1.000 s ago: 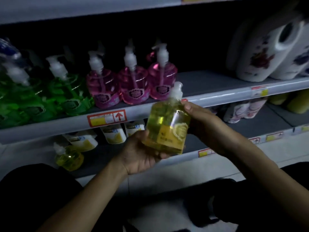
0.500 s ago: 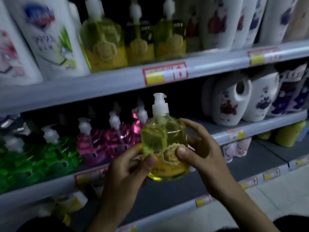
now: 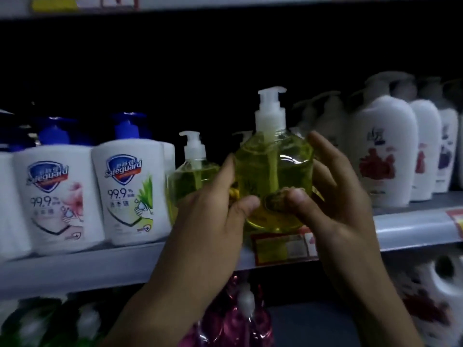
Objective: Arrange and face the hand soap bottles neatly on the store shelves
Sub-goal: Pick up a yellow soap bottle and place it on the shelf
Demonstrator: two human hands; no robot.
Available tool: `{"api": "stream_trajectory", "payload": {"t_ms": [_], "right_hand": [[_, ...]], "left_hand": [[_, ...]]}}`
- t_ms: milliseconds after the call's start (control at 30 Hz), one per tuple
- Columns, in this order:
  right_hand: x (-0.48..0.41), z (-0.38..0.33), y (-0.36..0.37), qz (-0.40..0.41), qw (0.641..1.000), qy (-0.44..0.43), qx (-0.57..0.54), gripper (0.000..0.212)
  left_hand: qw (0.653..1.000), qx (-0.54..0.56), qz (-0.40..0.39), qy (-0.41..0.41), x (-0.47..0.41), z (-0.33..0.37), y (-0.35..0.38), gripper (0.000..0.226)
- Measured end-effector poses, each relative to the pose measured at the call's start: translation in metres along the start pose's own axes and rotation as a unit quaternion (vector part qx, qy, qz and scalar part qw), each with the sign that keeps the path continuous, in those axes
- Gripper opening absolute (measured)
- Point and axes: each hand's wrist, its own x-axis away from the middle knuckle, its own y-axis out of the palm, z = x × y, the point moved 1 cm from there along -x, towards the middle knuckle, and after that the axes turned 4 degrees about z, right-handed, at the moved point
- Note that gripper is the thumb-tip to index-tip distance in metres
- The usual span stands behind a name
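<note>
Held bottle: a clear round bottle of yellow-green soap with a white pump [image 3: 273,171], up at the front lip of the grey metal shelf [image 3: 75,266], right above the red-and-yellow price tag [image 3: 283,247]. Can't tell if its base is actually down on the shelf.
Left hand: the left hand [image 3: 210,216] wraps the bottle's left side, thumb pressed low on the front.
Right hand: the right hand [image 3: 335,209] cups the right side, thumb on the gold label patch, fingers spread round the back. So both hands have hold of it.
Neighbour: a second yellow-green pump bottle [image 3: 190,179] stands just to the left, partly behind the left hand.
Either side: white Safeguard bottles with blue pumps [image 3: 127,194] further left, white flower-print pump bottles [image 3: 383,159] to the right.
How I'd do it: set it flat beside its twin, close but not bumping. Line the front up with the Safeguard row, then twist until the label faces the aisle and the spouts match.
Watch out: round plastic looks slippery, so I'd only let go once it sits. The left knuckles are near the twin and could nudge it.
</note>
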Motion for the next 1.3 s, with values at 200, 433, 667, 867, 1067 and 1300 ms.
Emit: {"api": "stream_trajectory", "payload": {"t_ms": [200, 433, 667, 867, 1067, 1300], "right_hand": [[-0.008, 0.023, 0.012, -0.013, 0.999, 0.03, -0.013, 0.06], [-0.022, 0.031, 0.008, -0.045, 0.994, 0.061, 0.077, 0.058], [-0.028, 0.028, 0.006, -0.058, 0.987, 0.093, 0.119, 0.058], [-0.026, 0.032, 0.01, -0.074, 0.973, 0.087, 0.202, 0.061], [-0.023, 0.025, 0.015, -0.057, 0.95, 0.068, 0.299, 0.06], [-0.011, 0.026, 0.029, -0.018, 0.907, 0.015, 0.42, 0.072]], "left_hand": [[0.991, -0.101, 0.083, 0.006, 0.007, -0.003, 0.027, 0.078], [0.975, -0.209, 0.071, 0.03, -0.002, -0.008, 0.038, 0.087], [0.968, -0.242, 0.056, 0.042, -0.007, -0.002, 0.036, 0.085], [0.959, -0.216, 0.177, 0.045, 0.002, -0.016, -0.008, 0.027], [0.949, -0.304, 0.075, -0.02, 0.0, -0.023, -0.018, 0.05], [0.951, -0.304, 0.056, 0.021, 0.001, -0.029, -0.023, 0.057]]}}
